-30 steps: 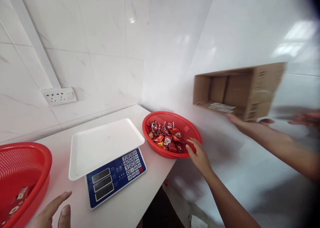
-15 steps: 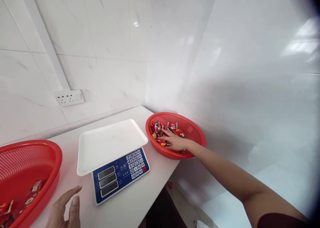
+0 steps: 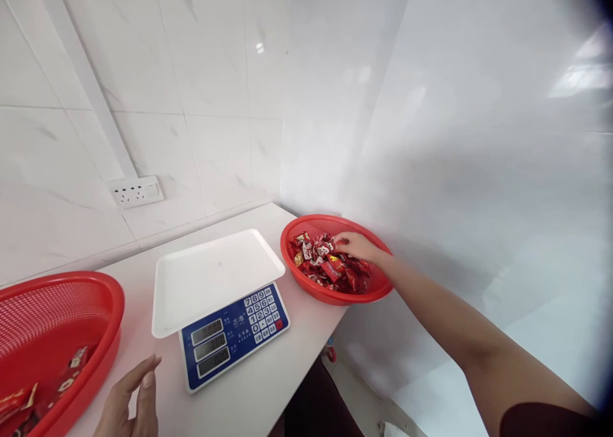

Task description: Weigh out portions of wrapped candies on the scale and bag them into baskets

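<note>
In the head view, reaching into the centre-right basket (image 3: 335, 296) with the right hand (image 3: 357, 245), bending the fingers partway and touching the red wrapped packets (image 3: 330, 268). Losing the fingertips partly among the wrappers, so cannot tell how far apart or whether gripping a packet. Holding the left hand (image 3: 129, 402) at the lower left of the frame, above the bench (image 3: 239, 405), with thumb and forefinger slightly parted and nothing visible between. Cutting off at the bottom edge near the wrist, and hardly showing the other left fingers.

Lying heaped across the left and middle of the centre-right basket, mostly red, with a gold wrapper near the left side and a yellow patch near the middle. Showing a few dark-red packets (image 3: 76, 357) inside the lower-left basket (image 3: 115, 296), partly blurred by its wall and cropped by the frame edge.

Standing on the bench between both baskets, the blue front of the scale (image 3: 234, 331) facing the lower middle and bearing a bare white tray (image 3: 211, 283). Showing faint digits, too dim to read surely. Entering at the lower right, a dark sleeve (image 3: 541, 421). Sitting below the bench edge, a small red object (image 3: 330, 354), too small to identify.
</note>
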Motion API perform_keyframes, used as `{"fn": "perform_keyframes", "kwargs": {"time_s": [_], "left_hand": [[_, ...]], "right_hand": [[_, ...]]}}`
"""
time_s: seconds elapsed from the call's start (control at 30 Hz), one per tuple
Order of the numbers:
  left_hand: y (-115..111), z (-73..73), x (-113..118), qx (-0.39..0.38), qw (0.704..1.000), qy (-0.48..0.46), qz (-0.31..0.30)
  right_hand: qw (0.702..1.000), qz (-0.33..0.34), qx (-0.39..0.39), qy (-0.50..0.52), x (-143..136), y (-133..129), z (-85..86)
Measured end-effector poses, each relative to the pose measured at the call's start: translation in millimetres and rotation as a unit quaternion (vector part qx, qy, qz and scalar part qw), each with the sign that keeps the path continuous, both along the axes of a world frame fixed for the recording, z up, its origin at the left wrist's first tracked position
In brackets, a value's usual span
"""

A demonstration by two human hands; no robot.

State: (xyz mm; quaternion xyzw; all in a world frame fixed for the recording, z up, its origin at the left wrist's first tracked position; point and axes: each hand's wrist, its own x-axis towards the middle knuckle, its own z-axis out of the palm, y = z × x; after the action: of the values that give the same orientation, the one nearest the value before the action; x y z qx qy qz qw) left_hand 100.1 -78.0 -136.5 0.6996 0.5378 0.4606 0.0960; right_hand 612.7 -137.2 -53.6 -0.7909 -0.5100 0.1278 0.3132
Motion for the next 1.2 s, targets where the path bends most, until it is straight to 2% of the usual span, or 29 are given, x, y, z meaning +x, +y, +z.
{"fn": "perform_keyframes", "kwargs": {"time_s": [0.2,0.3,0.37,0.43,0.5,0.53,0.63,0.8,1.0,1.2], "left_hand": [[8.5,-15.9,-6.7,-0.015,0.999,-0.040,0.002],[10.6,-21.8,-8.0,-0.015,0.998,-0.056,-0.004],[11.0,-23.3,-7.6,-0.017,0.998,-0.065,-0.004],[10.6,-22.7,-6.7,-0.021,0.997,-0.068,-0.001],[9.7,-20.4,-6.0,-0.027,0.998,-0.058,0.003],[9.0,-18.9,-5.7,-0.031,0.998,-0.049,0.005],[6.6,-14.1,-4.9,-0.040,0.999,-0.031,0.009],[4.0,-9.2,-3.9,-0.054,0.998,-0.030,0.026],[5.9,-11.4,-4.3,-0.086,0.995,-0.042,0.014],[3.8,-7.1,-1.6,-0.117,0.992,-0.045,0.028]], "right_hand": [[0.992,0.014,0.040,0.123,1.6,-1.5,9.2],[0.987,0.035,0.028,0.151,2.6,-5.7,10.0],[0.990,0.072,-0.031,0.121,-1.4,-8.8,6.0],[0.983,0.107,-0.142,0.037,-11.6,-10.2,-1.8],[0.963,0.105,-0.240,-0.067,-25.8,-9.3,-10.7],[0.956,0.094,-0.256,-0.105,-32.5,-8.1,-14.3],[0.961,0.070,-0.215,-0.156,-42.6,-3.2,-17.1],[0.985,0.036,-0.117,-0.126,-25.0,0.1,-0.7],[1.000,0.000,0.017,0.006,-7.3,-5.7,17.2],[0.985,-0.016,0.077,0.155,-2.6,-9.9,21.0]]}}
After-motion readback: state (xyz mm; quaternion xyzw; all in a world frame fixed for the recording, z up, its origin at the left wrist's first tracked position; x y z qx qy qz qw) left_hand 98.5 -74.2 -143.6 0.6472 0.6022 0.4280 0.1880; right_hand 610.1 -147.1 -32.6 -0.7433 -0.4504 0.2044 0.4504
